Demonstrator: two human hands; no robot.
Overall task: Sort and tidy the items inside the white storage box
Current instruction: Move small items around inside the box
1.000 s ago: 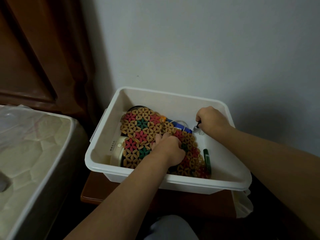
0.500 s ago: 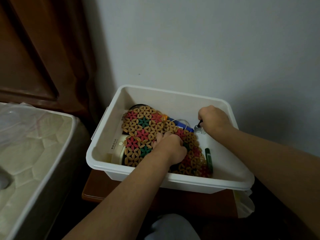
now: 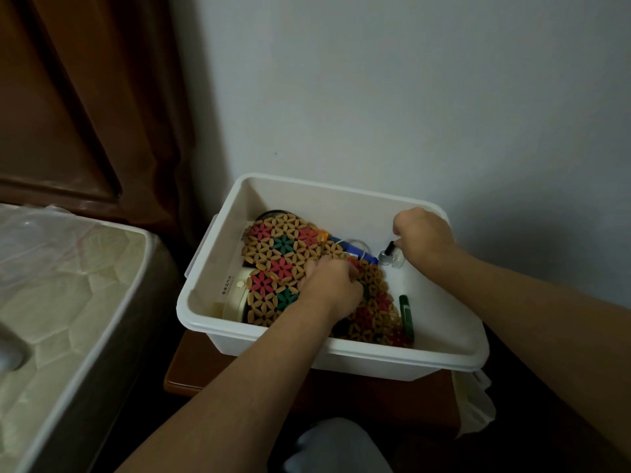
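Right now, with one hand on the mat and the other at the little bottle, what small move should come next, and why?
Probably lift the small bottle clear and set it on the bare floor of the box to the right. The right hand has its fingers at the bottle's black cap, while the left hand grips the mat, which covers most of the other things.
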